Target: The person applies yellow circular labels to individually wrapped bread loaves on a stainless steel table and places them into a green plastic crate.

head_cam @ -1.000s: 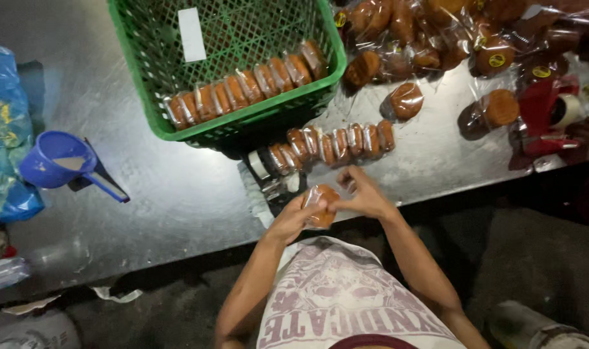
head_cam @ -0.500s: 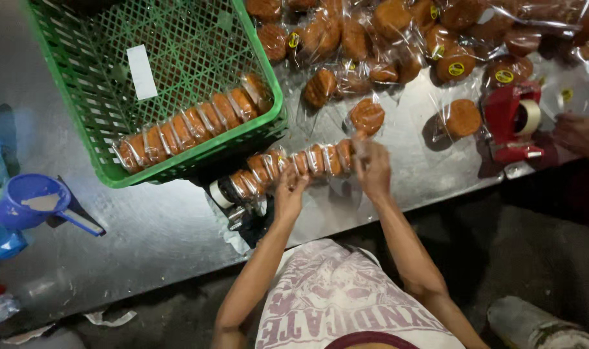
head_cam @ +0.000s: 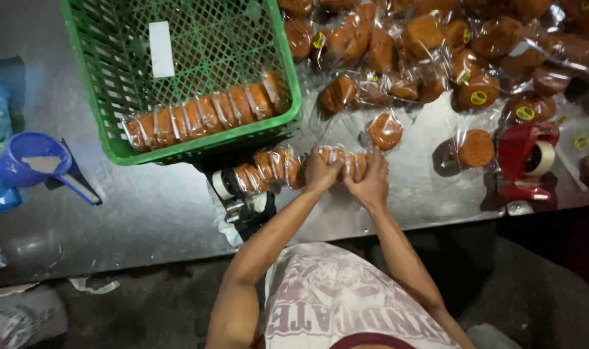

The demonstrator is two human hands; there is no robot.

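Hands at work on a row of wrapped cakes, with the green crate taken as landmark. The row lies on the grey table just in front of the crate's near wall, its long axis parallel to that wall and running left to right. Both hands are closed over the row's right-hand end: the left hand sits on the crate side, the right hand just beyond it, further from the crate, the two touching or nearly so. Fingers of each hand are curled around the clear wrapping; the cakes under them are largely hidden. The free length of the row extends from the left hand back toward the crate's near left part, where a black tape holder is seen at its end. A second, similar row lies inside the crate against the near wall. Loose wrapped cakes are piled to the right of the crate, and a red tape dispenser stands further right still.
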